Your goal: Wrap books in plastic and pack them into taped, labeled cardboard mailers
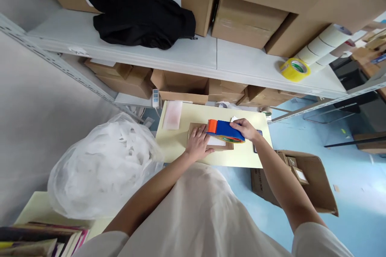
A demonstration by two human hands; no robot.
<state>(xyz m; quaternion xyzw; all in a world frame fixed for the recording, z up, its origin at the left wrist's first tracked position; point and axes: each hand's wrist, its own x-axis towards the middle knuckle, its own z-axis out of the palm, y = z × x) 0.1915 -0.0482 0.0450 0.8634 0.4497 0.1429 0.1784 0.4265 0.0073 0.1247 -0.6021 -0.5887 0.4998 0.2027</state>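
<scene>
My right hand (245, 129) grips a blue and orange tape dispenser (224, 128) with a roll of tape in it, held over a small cardboard box (226, 147). The box lies on the pale yellow table (177, 148), and a white sheet or label (214, 141) shows on its top. Flat on the left part of the box rests my left hand (197, 143), fingers spread, fingertips close to the dispenser's orange end. A phone-like dark object (258, 133) lies by my right wrist, partly hidden.
Above the table runs a shelf (241, 64) with boxes, a black garment (141, 14) and tape rolls (295, 69). A clear bag of white scraps (102, 168) stands at left. An open carton (319, 184) with small boxes sits on the floor at right.
</scene>
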